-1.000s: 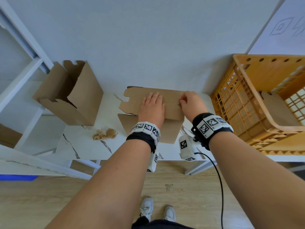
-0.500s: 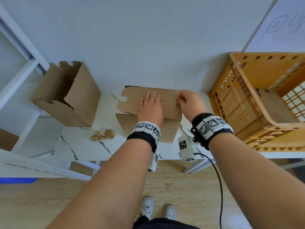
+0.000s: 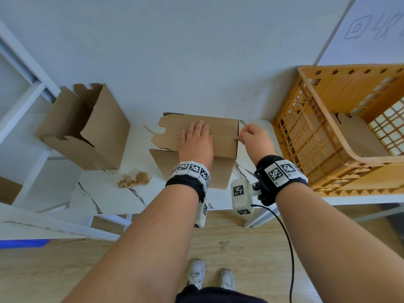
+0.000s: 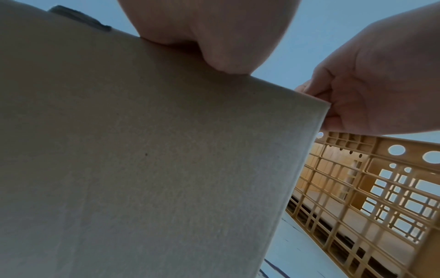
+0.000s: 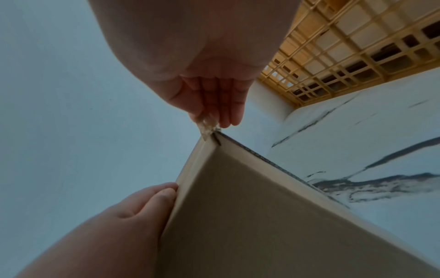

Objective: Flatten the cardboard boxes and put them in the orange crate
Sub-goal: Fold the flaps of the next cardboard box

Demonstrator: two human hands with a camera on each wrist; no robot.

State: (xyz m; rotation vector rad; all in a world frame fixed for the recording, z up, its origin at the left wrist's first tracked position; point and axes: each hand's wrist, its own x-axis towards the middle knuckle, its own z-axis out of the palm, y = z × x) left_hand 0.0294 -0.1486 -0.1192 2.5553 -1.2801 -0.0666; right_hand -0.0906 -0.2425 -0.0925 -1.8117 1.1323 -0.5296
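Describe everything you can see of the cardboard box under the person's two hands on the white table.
The box is plain brown cardboard, still standing as a box, not flattened, on the white marbled table beside the orange crate. Its top flaps are closed, and a notched flap juts out on the left. The left hand lies flat on the top. The right hand pinches a strip of clear tape at the top right edge, lifted off the corner.

A white marble-pattern table is standing against a pale wall. Crumpled brown tape scraps are lying on it. White sneakers are resting on wooden flooring.
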